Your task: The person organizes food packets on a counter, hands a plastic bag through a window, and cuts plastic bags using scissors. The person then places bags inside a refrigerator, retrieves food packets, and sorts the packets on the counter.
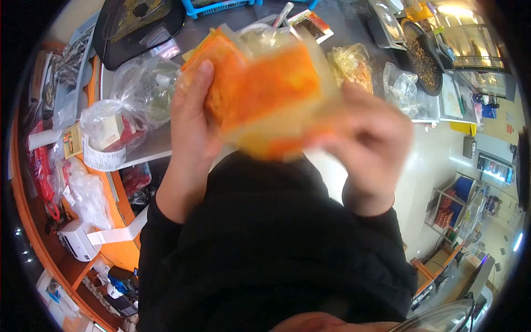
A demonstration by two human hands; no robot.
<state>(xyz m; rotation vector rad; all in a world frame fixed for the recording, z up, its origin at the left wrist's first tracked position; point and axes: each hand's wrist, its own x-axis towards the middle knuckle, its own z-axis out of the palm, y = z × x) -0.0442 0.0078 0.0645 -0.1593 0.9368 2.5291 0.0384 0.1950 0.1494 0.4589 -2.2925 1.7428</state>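
My left hand (191,108) is wrapped round the left side of an orange-and-cream printed packet (279,83), with the thumb lying along its face. The packet looks like a paper food bag or a small stack of them; motion blur hides its print. At its right and lower edge, my right hand (368,141) is closed with the fingertips pinching the packet, also smeared by motion. Both hands hold it above the near edge of the dark counter. Behind it a pale bowl with a metal handle (283,15) is partly hidden.
Clear plastic bags (141,91) and a paper roll (105,157) lie on the left. A bag of yellowish food (352,63) and a crumpled clear bag (401,83) sit to the right. Farther back are a blue basket (218,6) and a dark tray of crumbs (421,58). A white printer (80,240) stands lower left.
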